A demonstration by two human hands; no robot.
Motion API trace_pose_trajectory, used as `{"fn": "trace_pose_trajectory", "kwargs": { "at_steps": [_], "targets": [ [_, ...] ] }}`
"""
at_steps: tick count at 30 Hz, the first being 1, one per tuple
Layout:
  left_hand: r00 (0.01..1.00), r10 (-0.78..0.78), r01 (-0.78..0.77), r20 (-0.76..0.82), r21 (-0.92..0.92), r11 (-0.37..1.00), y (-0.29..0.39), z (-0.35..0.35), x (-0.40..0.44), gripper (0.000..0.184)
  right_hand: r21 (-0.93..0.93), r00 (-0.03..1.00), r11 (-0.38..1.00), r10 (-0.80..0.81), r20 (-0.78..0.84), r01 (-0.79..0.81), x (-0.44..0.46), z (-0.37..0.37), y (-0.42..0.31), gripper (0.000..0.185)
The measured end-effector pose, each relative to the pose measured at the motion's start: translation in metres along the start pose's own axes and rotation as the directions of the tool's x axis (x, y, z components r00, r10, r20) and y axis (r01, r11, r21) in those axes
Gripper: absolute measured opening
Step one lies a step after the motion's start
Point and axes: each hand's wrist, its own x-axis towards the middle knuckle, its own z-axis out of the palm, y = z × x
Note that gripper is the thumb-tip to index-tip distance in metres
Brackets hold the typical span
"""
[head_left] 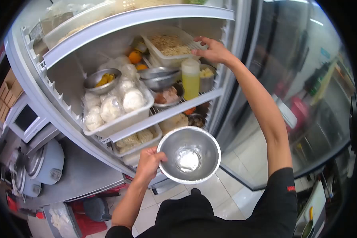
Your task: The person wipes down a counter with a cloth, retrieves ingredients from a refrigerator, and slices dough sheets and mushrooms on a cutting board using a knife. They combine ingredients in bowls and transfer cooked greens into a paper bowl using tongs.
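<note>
My left hand (150, 162) grips the rim of an empty metal bowl (174, 148) in front of the fridge's lower shelves. Up at the right, my right hand (212, 50) reaches into the fridge with fingers apart, at the right edge of a white plastic tub (156, 45) of light brown flaky food; whether the fingertips touch the tub I cannot tell. Below that hand stands a bottle of yellow liquid (191, 81). Beside the bottle are a metal container of pale yellow chunks (206, 73) and a bowl of raw-looking meat (168, 96).
Wrapped white balls (111, 106) fill a white bin at the shelf's left, with a small bowl of yellow pieces (105, 79) on top. A shelf edge (166, 114) crosses the fridge front. The open glass door (261, 131) stands at right. Rice cookers (47, 162) sit at left.
</note>
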Motion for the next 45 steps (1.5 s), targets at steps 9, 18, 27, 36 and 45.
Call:
{"fn": "trace_pose_trajectory", "kwargs": {
  "at_steps": [9,18,27,36,45],
  "targets": [
    [0.986,0.017,-0.025,-0.163,-0.048,0.999,0.009,0.022,0.039,0.013,-0.225,0.839,0.959,-0.022,0.544,0.171,0.170,0.096,0.043,0.110],
    [0.982,-0.016,0.009,-0.186,-0.036,0.999,0.017,0.047,0.074,0.011,-0.296,0.782,0.932,0.023,0.623,0.208,0.163,0.093,0.025,0.109],
    [0.981,-0.016,0.010,-0.191,-0.028,1.000,0.023,0.056,0.091,0.009,-0.214,0.791,0.956,-0.028,0.611,0.199,0.177,0.116,0.041,0.109],
    [0.987,-0.112,0.107,-0.116,-0.049,0.993,0.038,0.065,0.100,0.017,-0.225,0.836,0.960,-0.017,0.548,0.167,0.169,0.119,0.039,0.101],
    [0.988,-0.120,0.118,-0.093,-0.022,0.993,0.041,0.069,0.108,0.015,0.188,0.980,0.968,0.138,0.145,-0.164,0.199,0.113,0.069,0.082]
  ]
}}
